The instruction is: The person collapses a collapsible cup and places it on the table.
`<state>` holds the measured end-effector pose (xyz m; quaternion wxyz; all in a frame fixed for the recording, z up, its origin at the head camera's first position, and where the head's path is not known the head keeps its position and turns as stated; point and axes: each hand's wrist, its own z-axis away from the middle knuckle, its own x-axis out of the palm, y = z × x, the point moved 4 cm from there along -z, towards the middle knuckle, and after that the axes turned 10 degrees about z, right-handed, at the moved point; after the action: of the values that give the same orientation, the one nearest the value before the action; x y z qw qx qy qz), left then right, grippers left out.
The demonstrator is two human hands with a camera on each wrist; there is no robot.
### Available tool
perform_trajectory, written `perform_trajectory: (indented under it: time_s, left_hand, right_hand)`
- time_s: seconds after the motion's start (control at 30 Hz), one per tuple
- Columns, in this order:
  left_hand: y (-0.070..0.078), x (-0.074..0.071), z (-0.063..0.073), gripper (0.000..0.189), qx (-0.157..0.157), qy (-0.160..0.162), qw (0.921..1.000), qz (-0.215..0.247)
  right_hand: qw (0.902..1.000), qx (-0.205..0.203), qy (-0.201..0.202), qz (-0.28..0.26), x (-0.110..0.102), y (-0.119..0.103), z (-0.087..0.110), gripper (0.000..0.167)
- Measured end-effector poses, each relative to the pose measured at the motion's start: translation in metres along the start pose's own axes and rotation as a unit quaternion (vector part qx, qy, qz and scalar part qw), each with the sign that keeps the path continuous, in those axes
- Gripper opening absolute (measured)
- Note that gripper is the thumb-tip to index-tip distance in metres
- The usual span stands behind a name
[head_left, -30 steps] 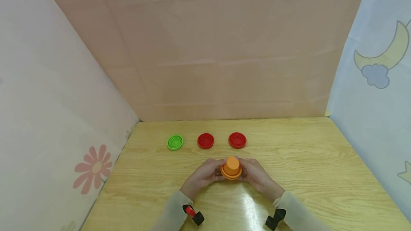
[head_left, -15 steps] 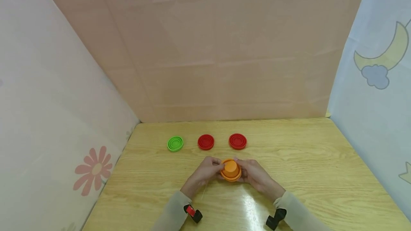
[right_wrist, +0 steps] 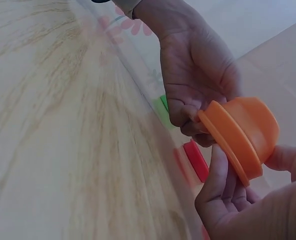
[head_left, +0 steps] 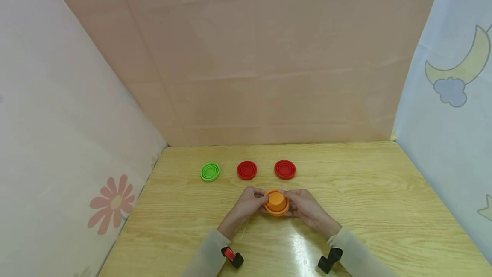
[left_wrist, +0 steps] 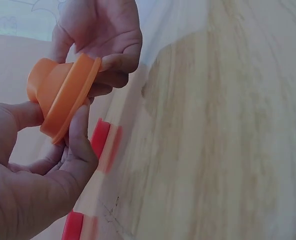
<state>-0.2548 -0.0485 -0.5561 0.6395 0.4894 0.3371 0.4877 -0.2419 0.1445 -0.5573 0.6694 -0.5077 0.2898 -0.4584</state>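
Observation:
An orange collapsible cup (head_left: 276, 203) is held between both hands above the near middle of the table, its narrow base facing up and its wide rim down. On its left side the left hand (head_left: 247, 203) pinches it, thumb on the sloping wall and fingers under the rim. From the other side the right hand (head_left: 308, 210) grips it the same way, thumb near the base. In the left wrist view the cup (left_wrist: 67, 95) shows a stepped, partly extended wall. The right wrist view shows fingertips of both hands beneath the cup's rim (right_wrist: 223, 147).
Behind the hands, a green collapsed cup (head_left: 210, 172) and two red collapsed cups, one in the middle (head_left: 247, 170) and one at right (head_left: 285, 169), lie in a row on the wooden table (head_left: 369, 208). A beige panel (head_left: 269, 76) stands along the back edge.
The cup has tilted in the hands, so more of its rim shows behind the base. The left thumb has moved up onto the cup's wall. The green and red cups stay put.

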Motion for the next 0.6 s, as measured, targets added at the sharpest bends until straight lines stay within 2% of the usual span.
perform_trajectory:
  time_s: [0.2, 0.27, 0.43, 0.6]
  left_hand:
    - [-0.001, 0.002, 0.002, 0.024, -0.002, 0.009, 0.9998, 0.018]
    - [-0.001, 0.004, 0.003, 0.028, -0.009, 0.006, 0.9992, 0.039]
    - [0.000, 0.007, 0.007, 0.039, -0.024, -0.018, 0.9943, 0.102]
    - [0.001, 0.011, 0.017, 0.042, -0.038, -0.035, 0.9890, 0.139]
  right_hand:
    - [0.9992, -0.016, 0.033, 0.017, 0.000, -0.001, 0.000, 0.040]
    - [0.9980, -0.021, 0.054, 0.024, -0.001, -0.001, -0.001, 0.039]
    - [0.9950, -0.026, 0.092, 0.031, -0.004, 0.000, -0.002, 0.040]
    - [0.9940, -0.034, 0.097, 0.038, -0.003, -0.002, 0.001, 0.041]
